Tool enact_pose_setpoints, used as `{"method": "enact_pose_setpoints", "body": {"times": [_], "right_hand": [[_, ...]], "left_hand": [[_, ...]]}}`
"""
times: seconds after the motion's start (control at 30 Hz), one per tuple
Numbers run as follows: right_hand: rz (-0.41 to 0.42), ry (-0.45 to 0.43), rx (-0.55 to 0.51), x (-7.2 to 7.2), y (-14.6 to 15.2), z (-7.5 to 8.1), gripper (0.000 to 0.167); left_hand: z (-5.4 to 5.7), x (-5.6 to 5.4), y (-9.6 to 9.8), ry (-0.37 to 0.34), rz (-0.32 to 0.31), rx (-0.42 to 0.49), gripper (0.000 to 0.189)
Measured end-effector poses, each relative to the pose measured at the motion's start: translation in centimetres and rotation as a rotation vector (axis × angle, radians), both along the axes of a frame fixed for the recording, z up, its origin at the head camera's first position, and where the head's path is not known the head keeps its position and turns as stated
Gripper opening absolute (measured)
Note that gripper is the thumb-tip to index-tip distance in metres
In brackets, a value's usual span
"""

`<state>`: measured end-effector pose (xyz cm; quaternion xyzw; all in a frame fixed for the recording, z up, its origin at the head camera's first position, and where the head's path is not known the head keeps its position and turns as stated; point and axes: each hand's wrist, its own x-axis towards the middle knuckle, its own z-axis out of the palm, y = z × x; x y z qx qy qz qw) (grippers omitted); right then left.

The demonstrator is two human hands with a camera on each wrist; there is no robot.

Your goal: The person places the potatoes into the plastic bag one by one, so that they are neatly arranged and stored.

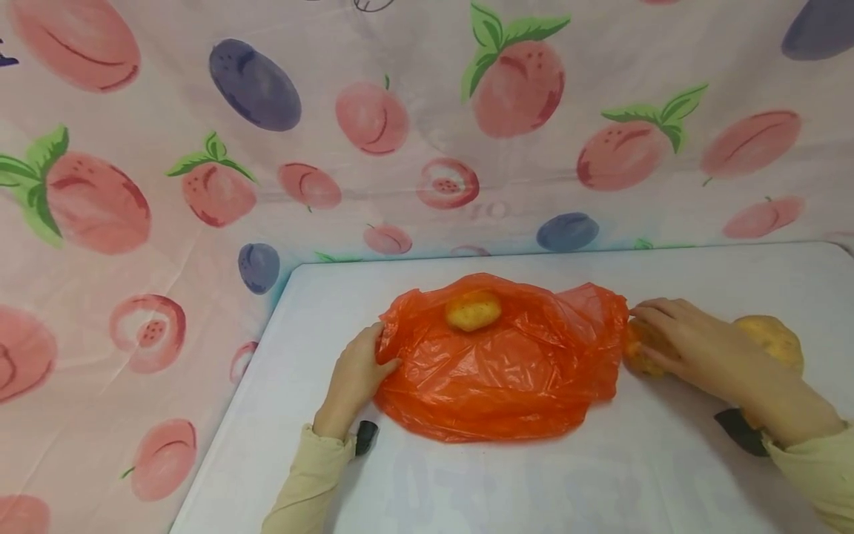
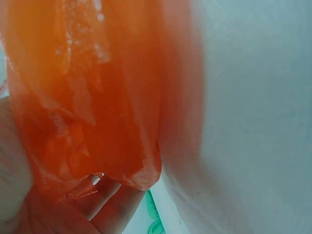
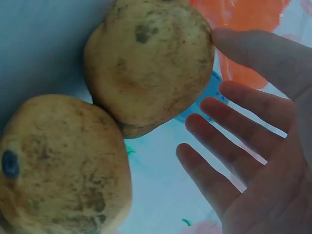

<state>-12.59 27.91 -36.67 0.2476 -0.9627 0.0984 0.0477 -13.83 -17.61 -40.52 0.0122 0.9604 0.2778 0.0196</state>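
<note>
An orange plastic bag (image 1: 494, 371) lies spread on the white table, with one potato (image 1: 474, 310) on its upper part. At its left edge, my left hand (image 1: 356, 371) holds the film between thumb and fingers; the left wrist view shows the bag (image 2: 97, 122) in that grasp. My right hand (image 1: 694, 341) is over a second potato (image 1: 640, 356) beside the bag's right edge. Its thumb meets this potato (image 3: 151, 68) in the right wrist view, while the other fingers (image 3: 234, 146) stay extended and apart. Another potato (image 3: 68, 165) sits close by, partly behind my right forearm in the head view.
The white table (image 1: 480, 489) has its back edge against a pink curtain (image 1: 427, 148) printed with fruit. A dark device (image 1: 365, 437) shows at the left wrist and another (image 1: 742, 432) at the right wrist.
</note>
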Motion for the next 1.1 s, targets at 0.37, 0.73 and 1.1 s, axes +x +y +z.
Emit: {"method": "enact_pose_setpoints", "body": {"times": [0.37, 0.73, 1.1], "right_hand": [[-0.011, -0.084, 0.009, 0.03, 0.36, -0.39, 0.038], [-0.021, -0.073, 0.006, 0.0, 0.34, -0.86, 0.062], [-0.018, -0.036, 0.018, -0.35, 0.0, -0.96, 0.063]], "left_hand": [[-0.02, 0.0, 0.04, 0.005, -0.004, 0.006, 0.07], [0.0, 0.0, 0.15, 0.003, 0.002, 0.003, 0.071], [0.12, 0.09, -0.03, 0.003, 0.0, 0.004, 0.07]]}}
